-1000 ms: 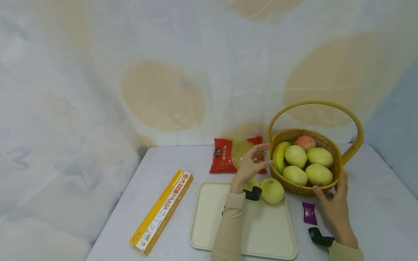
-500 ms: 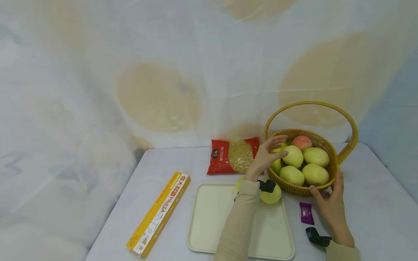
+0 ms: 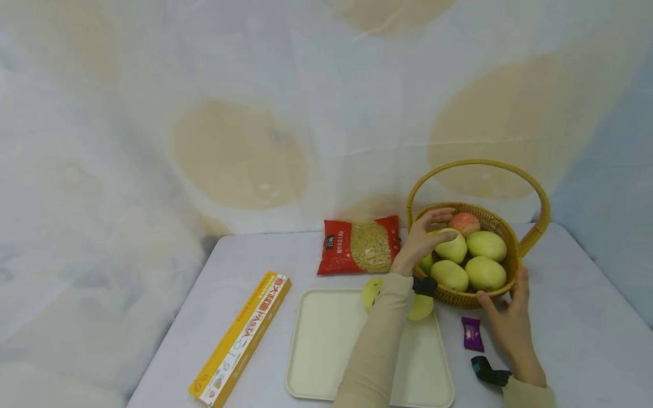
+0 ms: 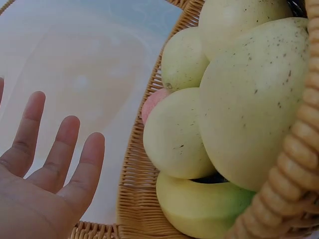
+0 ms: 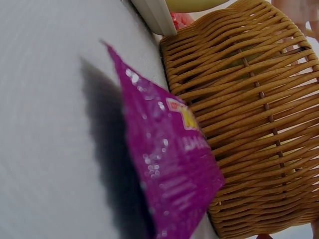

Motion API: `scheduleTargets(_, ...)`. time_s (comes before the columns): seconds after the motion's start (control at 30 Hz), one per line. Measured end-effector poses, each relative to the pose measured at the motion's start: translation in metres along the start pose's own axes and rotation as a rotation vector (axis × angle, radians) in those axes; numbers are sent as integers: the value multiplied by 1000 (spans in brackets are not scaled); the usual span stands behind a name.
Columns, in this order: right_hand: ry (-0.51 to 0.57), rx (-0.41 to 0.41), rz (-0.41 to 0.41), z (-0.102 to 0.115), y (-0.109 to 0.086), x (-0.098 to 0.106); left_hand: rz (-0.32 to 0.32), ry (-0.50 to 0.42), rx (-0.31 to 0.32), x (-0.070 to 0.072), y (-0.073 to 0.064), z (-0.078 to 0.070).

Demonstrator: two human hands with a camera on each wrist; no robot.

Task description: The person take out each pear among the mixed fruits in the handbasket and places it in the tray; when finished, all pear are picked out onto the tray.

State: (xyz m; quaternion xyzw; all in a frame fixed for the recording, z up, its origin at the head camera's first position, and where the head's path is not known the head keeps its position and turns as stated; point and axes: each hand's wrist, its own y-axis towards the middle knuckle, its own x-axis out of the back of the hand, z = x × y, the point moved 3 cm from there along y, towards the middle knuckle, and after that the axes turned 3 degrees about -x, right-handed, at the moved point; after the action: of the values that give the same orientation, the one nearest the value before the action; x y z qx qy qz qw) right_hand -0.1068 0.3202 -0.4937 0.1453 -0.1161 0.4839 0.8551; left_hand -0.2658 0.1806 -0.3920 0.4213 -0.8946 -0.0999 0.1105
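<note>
Now, left hand (image 3: 420, 240), wide and empty, is coming within reach of fruit (image 3: 456, 251). Right hand (image 3: 512, 324), spread, is touching basket (image 3: 454, 298).

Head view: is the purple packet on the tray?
No, the purple packet lies on the table, between the tray and the right hand.
</note>
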Motion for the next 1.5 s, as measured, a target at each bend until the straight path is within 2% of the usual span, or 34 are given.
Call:
scheduleTargets(0.23, 3, 23, -7, 0, 1, 1, 4, -42, 22, -7, 8, 4)
scheduleTargets(0.53, 4, 29, -12, -6, 3, 0, 11, -27, 55, -13, 19, 14)
scheduleTargets(0.77, 7, 37, -16, -5, 4, 1, -6, -20, 72, -14, 25, 15)
scheduleTargets(0.93, 12, 40, -14, -3, 3, 0, -24, -7, 134, -13, 27, 19)
scheduleTargets(1.2, 12, 38, -11, -1, 1, 0, -11, -14, 259, -13, 26, 27)
scheduleTargets(1.5, 7, 35, -12, -2, 1, 0, -27, 35, 292, -11, 30, 30)
